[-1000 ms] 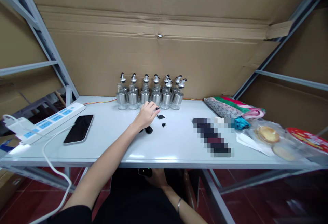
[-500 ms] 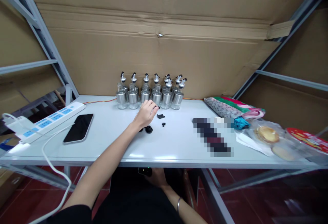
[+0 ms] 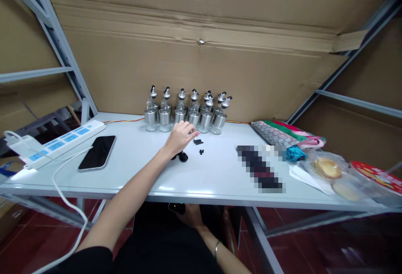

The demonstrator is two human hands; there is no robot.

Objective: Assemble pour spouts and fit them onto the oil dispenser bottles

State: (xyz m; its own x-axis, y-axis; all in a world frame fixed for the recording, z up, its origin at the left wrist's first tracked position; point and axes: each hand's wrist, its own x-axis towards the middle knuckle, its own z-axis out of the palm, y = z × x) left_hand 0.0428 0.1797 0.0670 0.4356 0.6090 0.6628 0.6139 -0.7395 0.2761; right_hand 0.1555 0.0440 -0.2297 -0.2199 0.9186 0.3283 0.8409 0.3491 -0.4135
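At the far left a white power strip (image 3: pixel 59 141) lies on the white table (image 3: pixel 141 173), with a dark phone (image 3: pixel 97 152) face up just beside it; my left hand (image 3: pixel 180 137) reaches across the table toward the row of glass dispenser bottles (image 3: pixel 185 113) at the cardboard wall, fingers loosely curled, and I cannot tell whether they pinch anything; small black parts (image 3: pixel 198 142) lie just right of my fingertips, and a round black cap (image 3: pixel 183 157) sits close under my wrist; my right hand (image 3: pixel 191 216) is below the table edge, closed around a small dark device (image 3: pixel 176 208); folded cloth (image 3: pixel 284 134) and wrapped pastries (image 3: pixel 328 168) lie at the right end.
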